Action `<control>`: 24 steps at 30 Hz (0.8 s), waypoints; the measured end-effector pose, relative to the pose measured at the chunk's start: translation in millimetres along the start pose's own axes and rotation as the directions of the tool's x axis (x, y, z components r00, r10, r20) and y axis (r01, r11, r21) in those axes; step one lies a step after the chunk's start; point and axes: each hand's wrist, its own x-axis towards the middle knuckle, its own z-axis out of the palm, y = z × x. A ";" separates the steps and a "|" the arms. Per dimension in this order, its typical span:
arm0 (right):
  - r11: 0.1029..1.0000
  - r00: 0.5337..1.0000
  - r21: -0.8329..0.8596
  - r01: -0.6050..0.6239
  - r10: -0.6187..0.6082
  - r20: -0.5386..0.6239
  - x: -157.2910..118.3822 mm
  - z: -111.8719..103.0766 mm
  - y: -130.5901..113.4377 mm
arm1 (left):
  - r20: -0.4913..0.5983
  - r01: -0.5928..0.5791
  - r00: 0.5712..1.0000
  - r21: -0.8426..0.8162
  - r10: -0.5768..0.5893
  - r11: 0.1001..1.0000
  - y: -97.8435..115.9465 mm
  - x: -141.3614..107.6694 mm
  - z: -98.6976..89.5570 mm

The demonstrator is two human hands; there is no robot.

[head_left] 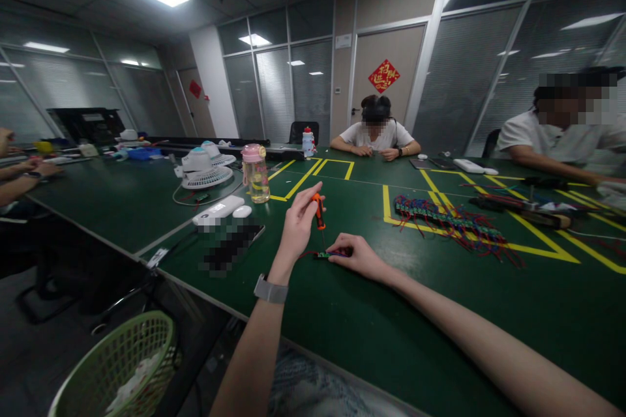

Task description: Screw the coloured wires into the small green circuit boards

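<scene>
1. Green worktop (415, 313); the work sits in from its near edge.
2. Orange-and-black screwdriver (319, 213), nearly upright, tip down at the board; left hand's (297, 221) fingers closed around its handle; probably light and stiff, best gripped there.
3. Small green circuit board (323, 255) on the worktop, below the screwdriver; right hand's (360, 258) fingers pinch its right end; likely light, rigid, fragile; best held by its edges.

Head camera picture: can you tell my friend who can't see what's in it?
The left hand holds an orange-and-black screwdriver, tip down, at a small green circuit board that the right hand touches. Farther right, wired boards lie bunched on the green table; a pink-lidded bottle stands left.
</scene>
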 end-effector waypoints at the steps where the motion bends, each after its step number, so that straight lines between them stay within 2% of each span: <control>1: 1.000 1.000 -0.001 0.002 -0.002 -0.001 0.0 0.1 0.1 | 0.018 0.028 0.999 -0.048 -0.027 0.998 -0.1 -0.1 0.5; 3: 1.000 1.000 -0.007 0.005 -0.005 -0.003 0.2 0.2 0.1 | -0.006 0.033 0.999 -0.039 -0.033 0.999 -0.6 -0.2 0.8; 5: 1.000 1.000 -0.008 0.005 -0.005 -0.006 0.2 0.2 -0.1 | -0.063 -0.019 0.998 0.073 0.023 0.997 -1.0 -0.2 0.2; 7: 1.000 1.000 -0.003 0.003 -0.003 -0.008 0.1 0.3 0.1 | -0.059 -0.055 0.996 0.123 0.063 0.991 -1.1 -0.2 -0.5; 10: 1.000 1.000 0.004 0.003 -0.003 -0.008 -0.1 0.8 1.4 | 0.031 0.002 1.000 -0.013 -0.002 1.000 -0.9 -0.4 -0.6; 12: 1.000 1.000 0.004 0.005 -0.005 -0.009 -0.1 1.2 2.8 | 0.026 0.017 1.000 -0.034 -0.016 0.999 -0.7 -0.7 -0.4; 16: 1.000 1.000 0.007 0.003 -0.003 -0.008 0.1 1.2 4.6 | -0.082 -0.077 0.993 0.157 0.091 0.985 0.7 -0.7 -0.2; 18: 1.000 1.000 0.011 -0.001 0.001 -0.004 0.1 1.0 4.7 | -0.033 -0.059 0.998 0.088 0.063 0.994 1.3 -0.7 1.0; 21: 1.000 1.000 0.011 -0.007 0.007 -0.002 0.3 0.9 4.1 | 0.037 0.027 0.999 -0.071 -0.025 0.997 0.9 -0.7 3.2; 24: 1.000 1.000 0.007 -0.010 0.010 0.000 0.3 0.8 3.2 | -0.054 -0.003 0.999 0.023 0.005 1.000 0.0 -0.6 2.7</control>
